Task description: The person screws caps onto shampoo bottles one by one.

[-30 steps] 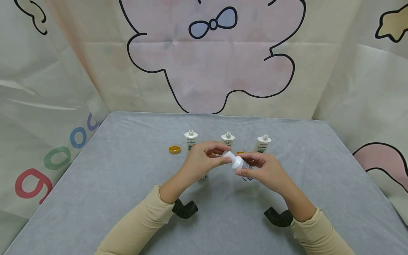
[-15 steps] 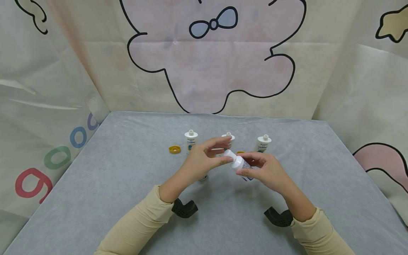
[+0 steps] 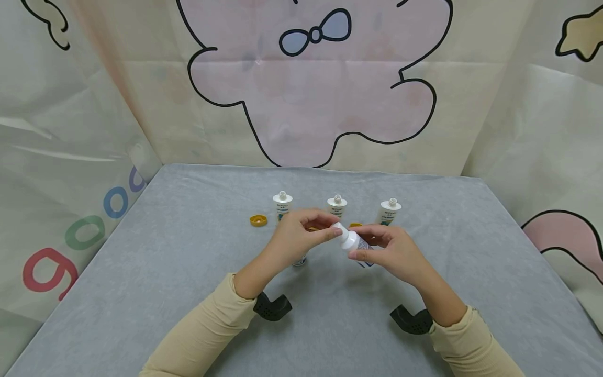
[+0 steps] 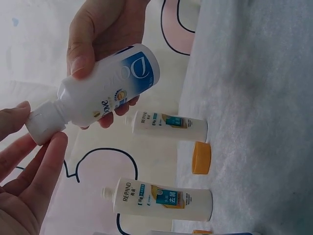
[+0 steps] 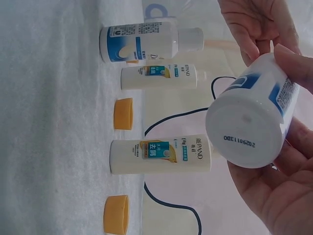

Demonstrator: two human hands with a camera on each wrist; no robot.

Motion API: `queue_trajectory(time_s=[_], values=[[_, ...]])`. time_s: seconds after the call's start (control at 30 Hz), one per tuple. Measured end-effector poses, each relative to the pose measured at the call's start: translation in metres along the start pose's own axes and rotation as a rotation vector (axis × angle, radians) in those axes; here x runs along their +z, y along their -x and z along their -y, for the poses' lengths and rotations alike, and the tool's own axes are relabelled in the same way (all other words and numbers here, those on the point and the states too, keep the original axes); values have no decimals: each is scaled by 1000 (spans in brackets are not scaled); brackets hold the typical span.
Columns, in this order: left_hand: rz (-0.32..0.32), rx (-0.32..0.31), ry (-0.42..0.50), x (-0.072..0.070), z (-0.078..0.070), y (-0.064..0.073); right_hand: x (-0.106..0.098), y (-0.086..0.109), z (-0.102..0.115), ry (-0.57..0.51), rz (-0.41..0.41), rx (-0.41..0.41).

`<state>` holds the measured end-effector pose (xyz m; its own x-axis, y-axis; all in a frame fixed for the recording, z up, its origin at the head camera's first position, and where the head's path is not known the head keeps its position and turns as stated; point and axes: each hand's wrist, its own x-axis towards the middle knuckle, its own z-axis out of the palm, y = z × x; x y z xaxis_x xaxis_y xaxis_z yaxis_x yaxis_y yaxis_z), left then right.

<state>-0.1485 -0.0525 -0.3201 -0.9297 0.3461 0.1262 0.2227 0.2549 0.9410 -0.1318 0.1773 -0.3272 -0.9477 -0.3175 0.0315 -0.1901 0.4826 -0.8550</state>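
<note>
My right hand (image 3: pixel 393 252) grips a small white and blue Dove bottle (image 4: pixel 110 85) by its body, tilted and held above the table. Thumb and fingers of my left hand (image 3: pixel 297 234) pinch its white cap (image 4: pixel 46 122), which sits at the bottle's neck. In the right wrist view the bottle's round base faces the camera, and its cap is hidden. A second Dove bottle (image 5: pixel 142 41), white cap on top, stands upright on the table. The left hand covers most of it in the head view.
Behind the hands stand three white REPAND bottles without caps: a left one (image 3: pixel 282 201), a middle one (image 3: pixel 337 203) and a right one (image 3: pixel 390 209). Orange caps (image 3: pixel 258 221) lie near them on the grey cloth (image 3: pixel 188 293). Printed fabric (image 3: pixel 301 115) walls the table's back and sides.
Half a second ago the left fingers were spread off the cap with the thumb near it; now they have come back onto it. The right hand and bottle have barely moved.
</note>
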Motion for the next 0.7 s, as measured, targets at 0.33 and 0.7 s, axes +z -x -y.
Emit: queue_trajectory(time_s=[0.33,0.7], values=[[64,67,24,-2,1,-1,-2,1,1,-19,6,19],[6,-3,59,-3,-1,0,-2,0,1,-4,2,14]])
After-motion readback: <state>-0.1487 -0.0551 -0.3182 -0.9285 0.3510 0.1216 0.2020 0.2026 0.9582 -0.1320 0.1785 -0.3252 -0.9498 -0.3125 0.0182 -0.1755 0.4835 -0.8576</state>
